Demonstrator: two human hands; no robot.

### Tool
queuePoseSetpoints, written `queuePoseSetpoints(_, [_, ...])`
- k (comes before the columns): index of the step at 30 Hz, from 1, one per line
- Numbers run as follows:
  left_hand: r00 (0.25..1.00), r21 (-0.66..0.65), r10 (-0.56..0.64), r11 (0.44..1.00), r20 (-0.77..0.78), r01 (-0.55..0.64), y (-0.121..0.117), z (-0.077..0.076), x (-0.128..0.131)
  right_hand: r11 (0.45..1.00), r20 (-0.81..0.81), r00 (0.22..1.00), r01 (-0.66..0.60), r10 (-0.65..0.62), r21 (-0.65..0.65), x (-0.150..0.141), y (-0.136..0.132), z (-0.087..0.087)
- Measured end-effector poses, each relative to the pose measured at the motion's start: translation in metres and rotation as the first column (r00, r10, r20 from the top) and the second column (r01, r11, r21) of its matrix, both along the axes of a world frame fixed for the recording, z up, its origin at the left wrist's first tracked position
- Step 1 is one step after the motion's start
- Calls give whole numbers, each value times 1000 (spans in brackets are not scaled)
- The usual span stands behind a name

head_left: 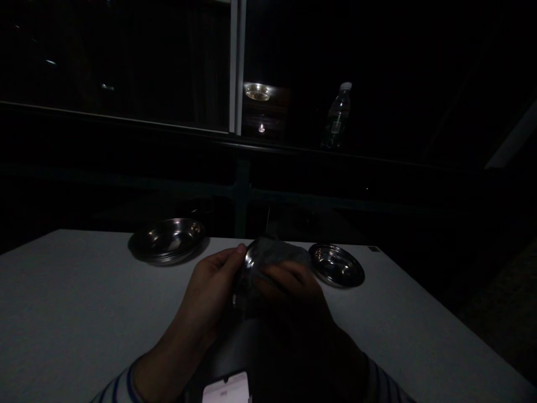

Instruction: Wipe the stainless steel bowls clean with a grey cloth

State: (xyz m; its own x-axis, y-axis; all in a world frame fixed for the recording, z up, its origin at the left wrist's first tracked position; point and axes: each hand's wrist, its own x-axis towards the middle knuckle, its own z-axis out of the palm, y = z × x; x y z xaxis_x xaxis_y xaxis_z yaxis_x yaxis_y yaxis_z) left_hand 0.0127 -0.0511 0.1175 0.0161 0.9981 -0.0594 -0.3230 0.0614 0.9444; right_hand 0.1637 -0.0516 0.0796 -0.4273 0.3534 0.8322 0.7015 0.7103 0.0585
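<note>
My left hand (213, 282) grips the left edge of a shiny metal dish (249, 260), its thumb on the rim. The dish is tilted up above the table, and much of it is covered. My right hand (293, 291) presses a grey cloth (281, 252) against the dish's inner face, fingers bent over the cloth. To the left lies a stack of metal dishes (168, 240). Right of my hands sit smaller metal dishes (337, 265), seemingly stacked. The dim light hides the underside of the held dish.
The white table (84, 302) spreads out under my hands. A lit phone (226, 389) lies at the near edge. Beyond the table, a plastic bottle (337, 115) stands by the dark window, whose frame (237, 67) runs upright.
</note>
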Motion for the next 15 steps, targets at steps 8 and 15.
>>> queuePoseSetpoints(8, [1000, 3, -11, 1000, -20, 11, 0, -2, -1, 997, -71, 996, 43, -48, -64, 5, 0, 3])
queuePoseSetpoints(15, [996, 12, -41, 999, -77, 42, -2, -4, 2, 995, -6, 999, 32, -33, -91, 3, -1, 1])
